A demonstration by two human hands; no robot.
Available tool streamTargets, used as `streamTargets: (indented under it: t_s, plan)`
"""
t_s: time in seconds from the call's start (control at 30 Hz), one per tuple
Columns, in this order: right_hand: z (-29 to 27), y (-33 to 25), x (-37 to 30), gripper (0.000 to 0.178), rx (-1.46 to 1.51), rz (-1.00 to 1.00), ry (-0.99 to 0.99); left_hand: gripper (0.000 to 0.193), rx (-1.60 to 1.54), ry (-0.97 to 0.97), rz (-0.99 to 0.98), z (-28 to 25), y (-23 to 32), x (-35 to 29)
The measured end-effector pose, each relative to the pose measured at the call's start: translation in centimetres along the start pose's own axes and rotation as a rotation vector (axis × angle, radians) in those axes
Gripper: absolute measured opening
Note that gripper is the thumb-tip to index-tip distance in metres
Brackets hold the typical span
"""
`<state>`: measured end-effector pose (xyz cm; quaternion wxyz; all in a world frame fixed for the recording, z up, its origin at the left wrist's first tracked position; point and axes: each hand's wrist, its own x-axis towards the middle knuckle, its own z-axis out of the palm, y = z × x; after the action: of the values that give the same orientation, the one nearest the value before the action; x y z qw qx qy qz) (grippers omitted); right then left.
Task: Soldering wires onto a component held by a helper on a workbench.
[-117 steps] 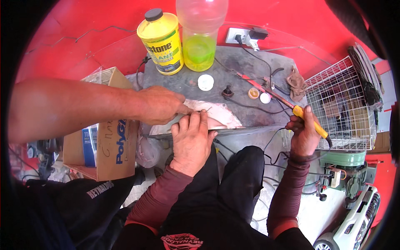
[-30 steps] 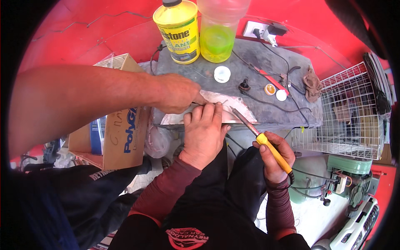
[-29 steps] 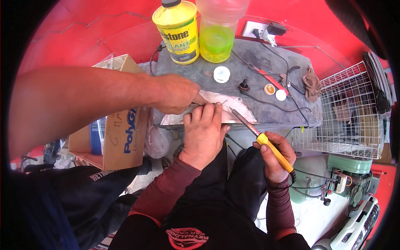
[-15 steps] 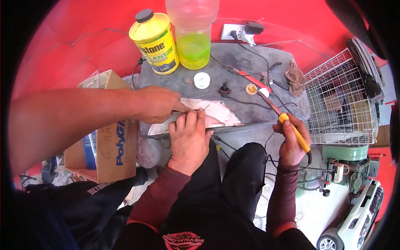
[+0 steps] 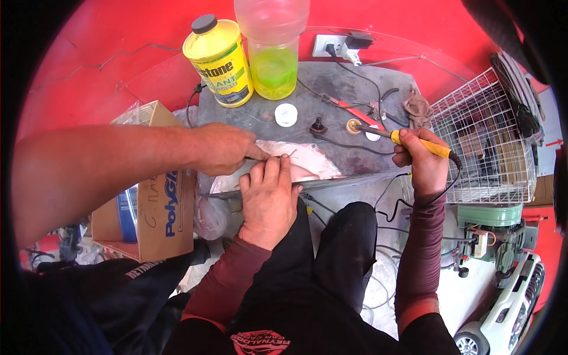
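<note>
On the grey table (image 5: 319, 76), the white panel (image 5: 310, 158) is being touched by the left hand (image 5: 267, 198), any pinch untellable; the yellow-handled iron (image 5: 396, 137), clasped by the right hand (image 5: 425, 164), is now being swung to the amber tub (image 5: 352, 129), clear of the panel.

Jug (image 5: 220, 65) left of bottle (image 5: 275, 71) along table's (image 5: 365, 158) far edge, spool (image 5: 286, 115) before bottle, panel (image 5: 310, 161) along near edge, rag (image 5: 419, 110) at right edge

We see a red wall (image 5: 136, 29) across the top of the frame, a white socket (image 5: 322, 46) at upper centre, a grey worktop (image 5: 367, 164) mid-frame, and pale, bright floor (image 5: 467, 302) lower right.
</note>
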<state>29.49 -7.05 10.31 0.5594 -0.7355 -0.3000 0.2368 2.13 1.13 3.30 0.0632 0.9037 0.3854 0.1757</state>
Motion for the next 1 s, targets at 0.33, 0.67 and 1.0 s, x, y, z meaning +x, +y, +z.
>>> streamTargets:
  t_s: [0.33, 0.67, 1.0]
  plan:
    - [-0.2, 1.0, 1.8, 0.031, -0.003, 0.102, 0.147, 0.061, -0.003, 0.007, 0.000, 0.2, -0.1, -0.2]
    - [-1.5, -0.8, 1.9, 0.021, -0.020, -0.074, -0.245, 0.063, 0.026, 0.003, 0.001, 0.0, 0.1, -0.1]
    - [-4.1, 2.1, -1.9, 0.032, 0.298, -0.101, 0.118, 0.062, 0.010, 0.015, -0.003, -0.1, -0.2, -0.2]
